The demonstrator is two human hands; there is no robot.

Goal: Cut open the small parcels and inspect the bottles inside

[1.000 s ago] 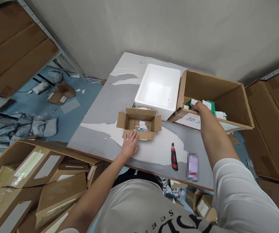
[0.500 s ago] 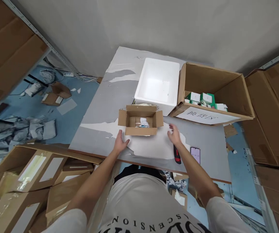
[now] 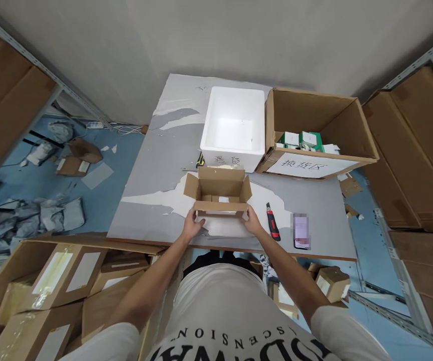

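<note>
A small open cardboard box point(image 3: 222, 206) with its flaps spread sits in front of me at the table's middle. My left hand point(image 3: 192, 225) is closed on its near left corner, thumb pointing inward. On the near right corner, my right hand point(image 3: 252, 221) holds it the same way, its fingertips partly hidden by the box. A small white piece point(image 3: 224, 199) shows inside; the near wall hides much of the contents. Just right of my right hand lies a red and black utility knife point(image 3: 273, 224), and beyond it a phone point(image 3: 301, 231).
Behind the box stand a white foam bin point(image 3: 233, 161) and a large carton point(image 3: 367, 135) holding several green-and-white boxes point(image 3: 308, 140). A yellow-black tool point(image 3: 200, 160) lies by the bin. A big carton of parcels point(image 3: 88, 239) is at my left, below the table point(image 3: 137, 220).
Both hands have moved inward from beside the small box and taken hold of its near corners. The box's interior now shows less of its contents. My view has shifted slightly.
</note>
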